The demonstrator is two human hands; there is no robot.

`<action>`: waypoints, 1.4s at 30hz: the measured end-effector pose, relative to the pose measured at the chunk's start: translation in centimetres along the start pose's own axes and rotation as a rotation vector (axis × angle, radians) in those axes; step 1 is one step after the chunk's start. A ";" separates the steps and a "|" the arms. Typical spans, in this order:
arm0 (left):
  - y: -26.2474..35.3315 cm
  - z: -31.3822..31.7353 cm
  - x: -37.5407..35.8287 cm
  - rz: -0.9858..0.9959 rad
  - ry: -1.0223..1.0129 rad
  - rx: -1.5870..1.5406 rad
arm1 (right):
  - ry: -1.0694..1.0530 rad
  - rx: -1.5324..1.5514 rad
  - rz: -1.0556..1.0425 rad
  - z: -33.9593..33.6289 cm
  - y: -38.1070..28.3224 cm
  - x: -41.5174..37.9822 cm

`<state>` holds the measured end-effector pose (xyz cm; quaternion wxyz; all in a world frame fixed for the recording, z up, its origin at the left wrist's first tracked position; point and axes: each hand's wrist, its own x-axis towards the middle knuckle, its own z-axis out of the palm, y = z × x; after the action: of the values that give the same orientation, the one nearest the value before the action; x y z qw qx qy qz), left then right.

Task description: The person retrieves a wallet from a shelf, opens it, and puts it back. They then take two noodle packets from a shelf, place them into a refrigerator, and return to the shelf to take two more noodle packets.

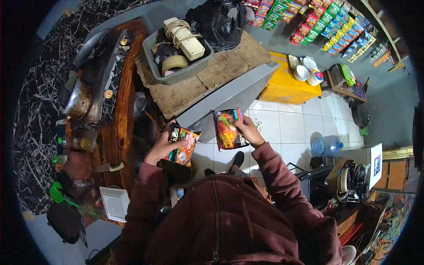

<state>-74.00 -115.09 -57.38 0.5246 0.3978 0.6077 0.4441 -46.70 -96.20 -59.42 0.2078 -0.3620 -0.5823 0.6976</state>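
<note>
My left hand (pixel 162 148) is closed around the edge of an instant noodle packet (pixel 180 155), black and orange with a picture of food and a pink label. A second instant noodle packet (pixel 227 134), dark with a red and yellow front, is gripped in my right hand (pixel 250 131), thumb across its face. Both packets are held up side by side in front of my chest, a small gap between them. Beyond them is a grey slanted panel (pixel 221 93), and white floor tiles (pixel 269 126) show below.
A grey bin (pixel 165 79) holding tape and a corded power strip stands on cardboard (pixel 212 79). To the left are a wooden counter (pixel 117 145), a knife (pixel 110 167) and a white tray (pixel 114 203). A yellow box (pixel 287 90) carries bowls; a water jug (pixel 326 145) lies right.
</note>
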 end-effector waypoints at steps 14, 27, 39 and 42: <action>-0.3 0.1 -2.0 -0.103 -0.270 -0.089 | -0.009 0.361 0.037 1.3 -4.0 -4.1; -1.4 3.3 -1.9 -0.113 -0.278 -0.149 | 0.265 0.383 0.069 -2.6 -5.8 -9.7; 0.2 11.8 5.4 -0.129 -0.203 -0.072 | 0.464 0.201 -0.089 -12.4 -1.9 -13.4; 0.2 14.2 8.0 -0.182 -0.176 -0.021 | 0.446 0.310 -0.090 -13.6 -0.5 -13.6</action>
<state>-60.97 -105.67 -60.21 0.6182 0.3727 0.5884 0.3643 -27.72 -96.72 -56.23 0.4144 -0.4446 -0.4239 0.6715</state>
